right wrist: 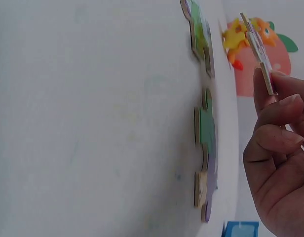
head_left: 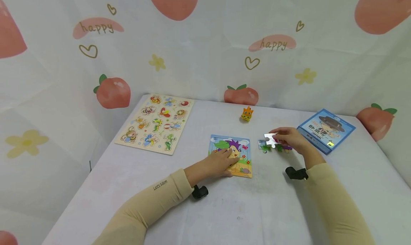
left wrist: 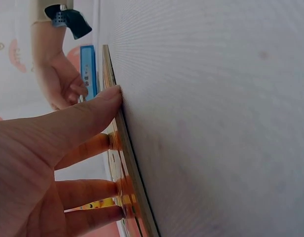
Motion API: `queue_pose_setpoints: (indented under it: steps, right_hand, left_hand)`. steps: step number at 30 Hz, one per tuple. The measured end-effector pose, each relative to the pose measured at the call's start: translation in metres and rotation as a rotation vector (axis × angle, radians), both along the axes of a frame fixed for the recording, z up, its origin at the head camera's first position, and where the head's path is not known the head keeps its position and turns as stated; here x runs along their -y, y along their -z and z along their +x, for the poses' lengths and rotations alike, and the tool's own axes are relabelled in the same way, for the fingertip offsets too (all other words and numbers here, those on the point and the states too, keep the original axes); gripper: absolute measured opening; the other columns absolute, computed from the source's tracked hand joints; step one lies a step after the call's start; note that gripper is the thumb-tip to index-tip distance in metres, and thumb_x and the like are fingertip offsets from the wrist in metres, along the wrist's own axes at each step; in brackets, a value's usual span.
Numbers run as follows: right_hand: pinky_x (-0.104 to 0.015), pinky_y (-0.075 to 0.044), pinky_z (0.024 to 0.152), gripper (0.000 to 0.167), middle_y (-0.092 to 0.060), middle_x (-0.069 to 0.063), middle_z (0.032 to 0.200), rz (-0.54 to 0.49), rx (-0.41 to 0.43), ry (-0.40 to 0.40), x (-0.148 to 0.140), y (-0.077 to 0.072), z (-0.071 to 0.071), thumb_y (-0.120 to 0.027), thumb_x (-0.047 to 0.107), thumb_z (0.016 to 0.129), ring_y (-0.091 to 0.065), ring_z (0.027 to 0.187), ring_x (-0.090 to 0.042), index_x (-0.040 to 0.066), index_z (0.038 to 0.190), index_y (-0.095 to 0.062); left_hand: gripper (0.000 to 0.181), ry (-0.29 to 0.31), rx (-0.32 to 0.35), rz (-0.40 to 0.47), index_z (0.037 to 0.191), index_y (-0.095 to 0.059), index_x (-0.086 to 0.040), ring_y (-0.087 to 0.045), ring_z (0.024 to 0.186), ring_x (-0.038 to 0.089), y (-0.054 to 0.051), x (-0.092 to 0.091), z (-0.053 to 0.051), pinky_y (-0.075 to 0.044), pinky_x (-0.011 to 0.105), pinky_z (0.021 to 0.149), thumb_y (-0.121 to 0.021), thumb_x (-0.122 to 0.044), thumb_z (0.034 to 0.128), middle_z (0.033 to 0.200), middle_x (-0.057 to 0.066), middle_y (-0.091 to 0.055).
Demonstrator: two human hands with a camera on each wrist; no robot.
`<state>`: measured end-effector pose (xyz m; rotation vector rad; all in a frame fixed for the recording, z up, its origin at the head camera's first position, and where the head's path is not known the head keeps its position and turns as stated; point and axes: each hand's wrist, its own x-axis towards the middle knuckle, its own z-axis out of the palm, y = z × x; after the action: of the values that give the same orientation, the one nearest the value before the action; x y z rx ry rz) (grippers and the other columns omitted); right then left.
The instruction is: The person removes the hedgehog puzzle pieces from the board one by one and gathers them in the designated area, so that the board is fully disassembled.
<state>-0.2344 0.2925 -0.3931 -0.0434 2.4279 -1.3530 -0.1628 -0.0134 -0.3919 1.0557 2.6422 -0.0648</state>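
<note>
A square jigsaw puzzle board [head_left: 247, 143] with a purple-haired cartoon character and a green leaf lies mid-table. My left hand [head_left: 219, 163] rests on it, fairly straight fingers touching the picture and the thumb [left wrist: 110, 96] at the near edge. To the right, my right hand [head_left: 290, 138] pinches a jigsaw piece [head_left: 270, 140] between thumb and fingers. The right wrist view shows that piece [right wrist: 260, 57] held up edge-on, clear of the table. Loose jigsaw pieces [head_left: 264, 148] lie under and beside this hand, partly hidden by it; their thick edges show in green and purple [right wrist: 206, 128].
A wooden board of insect pieces [head_left: 157, 125] lies at the back left. An orange and yellow toy figure [head_left: 247, 114] stands at the back. The blue box [head_left: 327, 129] sits right of my right hand. Black wrist cameras [head_left: 296, 173] hang beneath both wrists. A printed cloth backs the table.
</note>
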Motion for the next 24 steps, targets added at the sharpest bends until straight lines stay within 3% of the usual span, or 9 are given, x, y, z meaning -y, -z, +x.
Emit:
queue_pose_setpoints:
  steps: [9,18,24]
  right_hand:
    - [-0.020,-0.043,0.064,0.043,-0.053,0.012,0.082,-0.038,0.010,0.033,-0.025,-0.001,0.009,-0.051,0.023,0.096,-0.046,0.071,-0.005,-0.006,0.128,-0.047]
    - [-0.020,-0.042,0.066,0.014,-0.051,0.016,0.077,-0.059,0.038,0.135,-0.050,0.002,0.016,-0.058,0.033,0.092,-0.045,0.073,-0.004,0.024,0.102,-0.061]
    - [-0.018,-0.045,0.068,0.008,-0.054,0.021,0.079,-0.034,0.044,0.191,-0.060,0.002,0.023,-0.061,0.036,0.090,-0.047,0.076,-0.003,0.029,0.094,-0.061]
  left_hand:
    - [0.061,-0.015,0.016,-0.009,0.145,-0.035,-0.028,-0.030,0.140,0.024,0.001,-0.002,0.000,-0.038,0.049,0.106,-0.056,-0.045,0.0897,0.153,0.008,-0.029]
    - [0.061,-0.014,0.013,-0.010,0.145,-0.034,-0.028,-0.030,0.140,0.023,0.002,-0.001,-0.001,-0.037,0.049,0.106,-0.055,-0.046,0.0898,0.153,0.008,-0.028]
    - [0.061,0.000,-0.009,-0.008,0.145,-0.035,-0.028,-0.031,0.139,0.023,0.002,0.000,-0.001,-0.039,0.049,0.105,-0.056,-0.046,0.0896,0.152,0.008,-0.030]
